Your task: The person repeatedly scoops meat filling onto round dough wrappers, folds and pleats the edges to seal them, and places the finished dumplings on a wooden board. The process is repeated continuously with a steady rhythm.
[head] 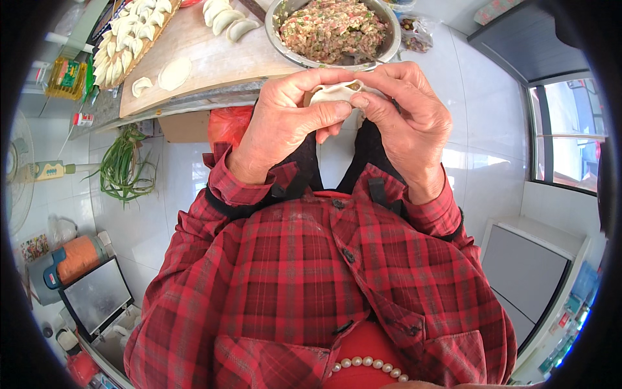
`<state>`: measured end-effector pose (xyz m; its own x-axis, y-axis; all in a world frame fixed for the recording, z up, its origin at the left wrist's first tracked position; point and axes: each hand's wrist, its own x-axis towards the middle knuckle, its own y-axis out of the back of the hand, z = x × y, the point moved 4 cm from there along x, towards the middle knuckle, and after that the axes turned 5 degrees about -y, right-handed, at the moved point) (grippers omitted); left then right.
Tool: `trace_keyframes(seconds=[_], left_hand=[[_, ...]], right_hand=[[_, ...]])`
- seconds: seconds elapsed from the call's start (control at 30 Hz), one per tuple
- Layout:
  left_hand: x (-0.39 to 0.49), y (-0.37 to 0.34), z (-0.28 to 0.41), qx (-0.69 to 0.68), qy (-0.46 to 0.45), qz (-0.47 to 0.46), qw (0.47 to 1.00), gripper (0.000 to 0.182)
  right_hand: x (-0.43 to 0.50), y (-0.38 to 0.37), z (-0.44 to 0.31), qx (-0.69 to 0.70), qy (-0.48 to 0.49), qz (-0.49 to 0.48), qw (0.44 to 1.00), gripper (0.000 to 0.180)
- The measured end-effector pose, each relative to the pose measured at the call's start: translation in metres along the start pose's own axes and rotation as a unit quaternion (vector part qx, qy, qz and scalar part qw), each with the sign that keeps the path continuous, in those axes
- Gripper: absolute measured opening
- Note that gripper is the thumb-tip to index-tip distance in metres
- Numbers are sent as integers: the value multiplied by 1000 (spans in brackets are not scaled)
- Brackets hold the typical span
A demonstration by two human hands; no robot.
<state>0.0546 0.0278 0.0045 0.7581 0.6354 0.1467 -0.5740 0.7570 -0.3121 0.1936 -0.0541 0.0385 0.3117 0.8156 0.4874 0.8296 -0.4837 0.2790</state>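
Between my two hands is a folded dumpling [333,93], its pale dough pinched along the upper edge. A bit of filling shows near its right end. My left hand [296,109] grips the left part, with the thumb along the near side. My right hand [406,112] presses the right end between thumb and fingers. Just beyond my hands stands a steel bowl [272,34] of minced meat filling [333,29], with a utensil partly sunk in it. On the wooden board [194,53] lie a flat round wrapper [174,74], a small folded dough piece [141,87] and several dumplings [233,22].
A tray of many finished dumplings [129,36] rests at the board's left. An oil bottle [67,78] and a red-capped container [83,119] stand farther left. Green leafy stalks [125,167] and a red plastic bag [228,124] sit below the counter. A bagged item [416,31] lies right of the bowl.
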Motion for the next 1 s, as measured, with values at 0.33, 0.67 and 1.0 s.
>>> trace_keyframes(seconds=[0.33,0.67,1.0], left_hand=[[-1,-3,0,32,19,-3,999,38],[-1,-4,0,42,28,9,999,36],[-2,-5,5,115,50,17,992,36]], right_hand=[[-2,-1,-7,-108,112,34,987,19],[0,-6,-9,-130,113,19,985,18],[-3,-9,-6,-127,120,-1,985,18]])
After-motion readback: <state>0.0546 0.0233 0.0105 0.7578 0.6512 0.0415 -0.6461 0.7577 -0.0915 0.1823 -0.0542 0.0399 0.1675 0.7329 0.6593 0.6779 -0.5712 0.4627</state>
